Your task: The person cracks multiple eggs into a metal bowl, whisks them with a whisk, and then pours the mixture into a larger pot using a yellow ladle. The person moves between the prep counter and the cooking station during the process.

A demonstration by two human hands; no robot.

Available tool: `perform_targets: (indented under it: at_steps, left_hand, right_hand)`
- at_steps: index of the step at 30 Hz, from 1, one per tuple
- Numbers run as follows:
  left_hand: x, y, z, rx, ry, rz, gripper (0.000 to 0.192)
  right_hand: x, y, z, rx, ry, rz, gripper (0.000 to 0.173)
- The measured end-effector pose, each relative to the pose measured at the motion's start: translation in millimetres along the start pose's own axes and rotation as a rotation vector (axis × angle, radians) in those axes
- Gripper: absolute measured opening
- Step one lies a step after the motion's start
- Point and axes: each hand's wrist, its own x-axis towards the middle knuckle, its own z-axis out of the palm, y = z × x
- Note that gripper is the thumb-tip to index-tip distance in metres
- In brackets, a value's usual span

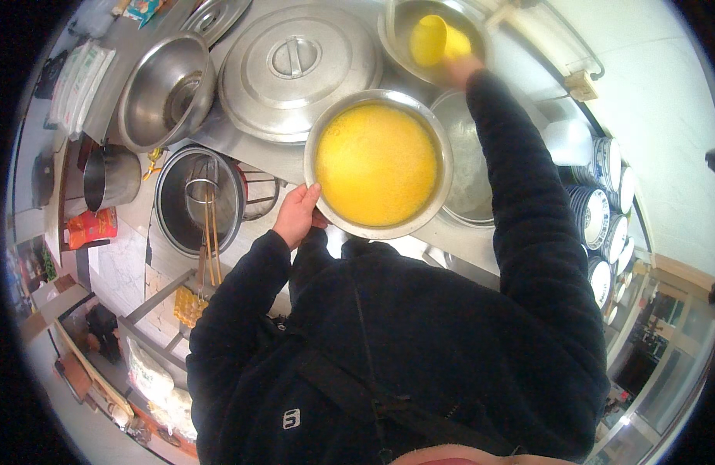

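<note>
My left hand (298,214) grips the near-left rim of a steel basin (443,174), thumb on top. A frothy yellow liquid (376,165), possibly beaten egg, fills much of it. My right arm reaches far forward. The right hand (459,70), partly blurred, holds a yellow plastic scoop (430,43) over or inside a second metal basin (390,35); I cannot tell whether the scoop touches its bottom. Right of the liquid, a round metal pan or lid (465,168) lies partly under the full basin and behind my sleeve.
A large lidded pot (334,110) stands beyond the full basin, with a tilted empty steel bowl (142,104) at its left. Lower left, a deep pot (166,221) holds long chopsticks (213,244) and a strainer. Stacked patterned bowls (595,218) line the right side.
</note>
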Motion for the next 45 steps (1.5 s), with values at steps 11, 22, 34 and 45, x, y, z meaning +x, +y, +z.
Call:
perform_targets:
  at_steps: [11, 22, 34, 45]
  left_hand:
    - [4, -6, -3, 0.017, 0.004, 0.025, 0.038]
    - [4, -5, 3, -0.031, 0.041, 0.056, 0.032]
    - [1, -7, 13, -0.071, 0.106, 0.088, 0.033]
    - [2, -12, 15, -0.077, 0.12, 0.107, 0.033]
  right_hand:
    - [-78, -41, -48, 1.947, 0.078, 0.776, 0.032]
    - [-202, -71, -146, 1.858, -0.014, 0.512, 0.021]
    - [-285, -102, -156, 1.161, -0.112, 0.537, 0.026]
    - [-307, -117, -129, 0.692, 0.034, 0.326, 0.033]
